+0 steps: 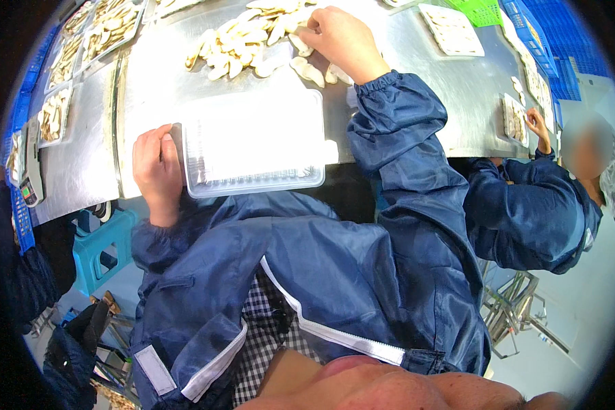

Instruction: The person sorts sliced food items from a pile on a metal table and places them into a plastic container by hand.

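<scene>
At the left rim of a clear plastic tray (253, 143), my left hand (158, 164) rests on the table's near edge with its fingers curled in. Whether anything is inside those fingers is hidden. The tray lies in front of me, and glare washes out its inside. Beyond it spreads a loose pile of pale, oblong mushroom slices (236, 44). My right hand (342, 39) reaches over the pile's right side, thumb and fingers pinched on a mushroom slice (301, 45). A few slices (307, 70) lie nearer to me, below that hand.
Filled trays (109, 31) stand on the steel table (154, 89) at the left, near a scale (31, 164). Another filled tray (451, 31) sits at the far right. A co-worker (533, 205) works at the right. A turquoise stool (102, 249) stands below the table's left side.
</scene>
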A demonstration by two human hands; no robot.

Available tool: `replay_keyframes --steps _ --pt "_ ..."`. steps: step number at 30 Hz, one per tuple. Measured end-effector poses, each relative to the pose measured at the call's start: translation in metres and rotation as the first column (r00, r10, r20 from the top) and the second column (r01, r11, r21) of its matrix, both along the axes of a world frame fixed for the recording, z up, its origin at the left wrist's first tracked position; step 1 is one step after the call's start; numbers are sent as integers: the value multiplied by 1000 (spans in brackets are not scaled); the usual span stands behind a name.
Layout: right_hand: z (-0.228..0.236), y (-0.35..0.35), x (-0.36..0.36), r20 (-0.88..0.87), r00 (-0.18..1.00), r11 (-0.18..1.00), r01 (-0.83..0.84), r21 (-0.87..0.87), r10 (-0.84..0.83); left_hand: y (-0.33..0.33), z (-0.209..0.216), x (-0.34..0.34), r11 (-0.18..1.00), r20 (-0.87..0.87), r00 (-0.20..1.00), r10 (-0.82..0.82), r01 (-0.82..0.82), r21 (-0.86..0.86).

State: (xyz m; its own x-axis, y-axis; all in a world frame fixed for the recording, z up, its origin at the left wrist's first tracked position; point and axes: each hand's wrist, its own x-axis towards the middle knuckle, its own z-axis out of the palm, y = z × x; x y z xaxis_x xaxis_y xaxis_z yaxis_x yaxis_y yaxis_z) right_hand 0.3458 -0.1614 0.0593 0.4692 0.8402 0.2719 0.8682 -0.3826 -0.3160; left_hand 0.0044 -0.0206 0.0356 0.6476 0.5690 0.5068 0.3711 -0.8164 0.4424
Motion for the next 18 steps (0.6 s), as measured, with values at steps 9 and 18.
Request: replay_keyframes --steps 9,18 --pt "23 -4 -23 -226 968 989 -128 -71 109 2 7 -4 1000 6 1000 4 -4 -3" --pt "1 42 -43 207 960 968 -216 129 187 3 -2 -4 1000 -18 999 29 -28 11"
